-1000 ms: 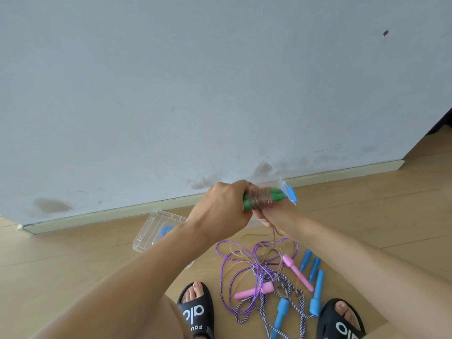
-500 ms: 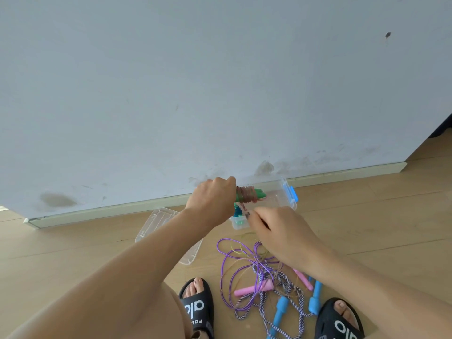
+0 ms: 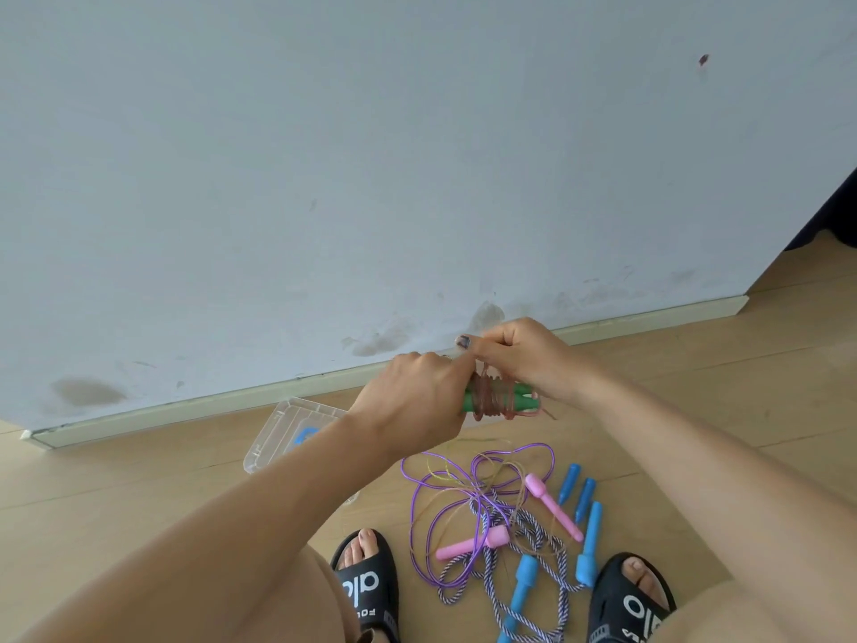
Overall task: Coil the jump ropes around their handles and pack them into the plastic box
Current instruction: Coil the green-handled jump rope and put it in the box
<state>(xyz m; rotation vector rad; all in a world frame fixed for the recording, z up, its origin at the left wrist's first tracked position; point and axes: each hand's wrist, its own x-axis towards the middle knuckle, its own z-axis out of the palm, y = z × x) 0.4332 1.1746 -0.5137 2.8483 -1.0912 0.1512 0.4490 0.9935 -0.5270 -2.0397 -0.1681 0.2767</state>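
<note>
Thin cord (image 3: 491, 395) round green handles (image 3: 523, 396)

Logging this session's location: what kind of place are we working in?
Probably a room in a home, worked at floor level: light wood plank floor, scuffed pale blue-grey wall with a cream baseboard, and a person's feet in black slide sandals.

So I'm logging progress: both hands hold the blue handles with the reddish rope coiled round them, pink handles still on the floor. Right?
Not quite: the head view shows the handles held by the left hand and right hand are green, not blue. The rest stands.
</note>
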